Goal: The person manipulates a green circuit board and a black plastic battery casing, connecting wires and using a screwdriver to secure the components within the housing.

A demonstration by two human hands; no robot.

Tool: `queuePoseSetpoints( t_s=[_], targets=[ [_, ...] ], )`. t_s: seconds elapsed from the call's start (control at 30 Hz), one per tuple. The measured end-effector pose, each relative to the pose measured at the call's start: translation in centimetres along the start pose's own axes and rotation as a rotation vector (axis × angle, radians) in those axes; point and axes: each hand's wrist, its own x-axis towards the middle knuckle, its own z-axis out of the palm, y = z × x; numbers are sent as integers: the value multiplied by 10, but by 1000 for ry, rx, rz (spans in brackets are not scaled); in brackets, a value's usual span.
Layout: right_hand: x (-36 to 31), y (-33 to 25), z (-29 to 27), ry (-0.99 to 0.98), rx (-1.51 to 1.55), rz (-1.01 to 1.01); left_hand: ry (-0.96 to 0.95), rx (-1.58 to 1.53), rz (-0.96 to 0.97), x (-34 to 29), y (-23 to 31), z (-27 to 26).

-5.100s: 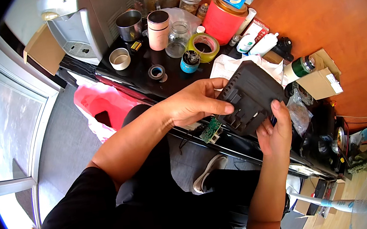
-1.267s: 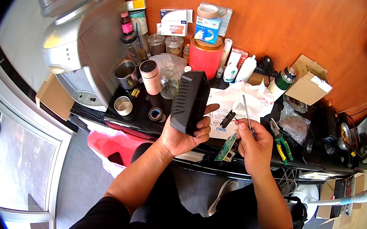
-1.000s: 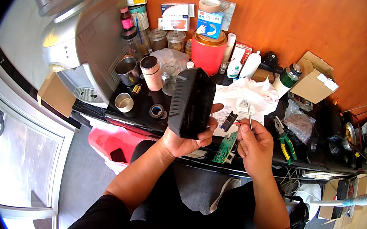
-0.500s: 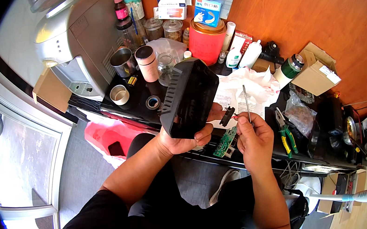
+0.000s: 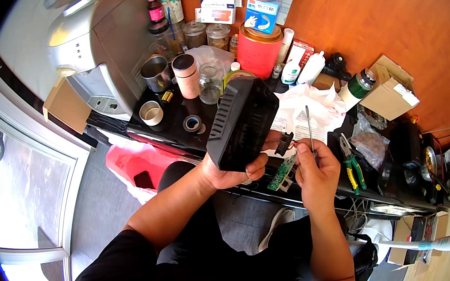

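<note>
My left hand point(image 5: 236, 172) is closed around the lower end of a black plastic housing point(image 5: 245, 123) with ridged vents along one side, held tilted above the counter. Close to its right edge hangs a small black part point(image 5: 284, 143) with thin wires. A green circuit board point(image 5: 283, 175) dangles below that part, beside my right hand point(image 5: 318, 170). Pinched in the right fingers is a thin metal screwdriver point(image 5: 309, 123), its shaft pointing up; its handle is mostly hidden by the hand. Those fingertips also meet the wires near the black part.
Green-and-yellow pliers point(image 5: 351, 164) lie on the black counter to the right, near a clear plastic bag point(image 5: 368, 142). Crumpled white paper point(image 5: 312, 102) lies behind my hands. Jars, a pink tumbler point(image 5: 187, 77) and a red canister point(image 5: 259, 49) stand farther back. A coffee machine point(image 5: 103, 54) stands at left.
The housing, circuit board and both hands appear slightly farther right and lower. The whole background has shifted slightly too. Both hands keep their holds.
</note>
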Motion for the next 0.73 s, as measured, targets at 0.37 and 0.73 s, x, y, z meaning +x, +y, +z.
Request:
queuePoseSetpoints(
  t_s=[0.37,0.73],
  targets=[
    [-2,2,1,-89,-7,-74,-102,-14,-32,1,-2,-11],
    [-3,2,-2,-96,24,-77,-221,-195,-36,2,1,-20]
  ],
)
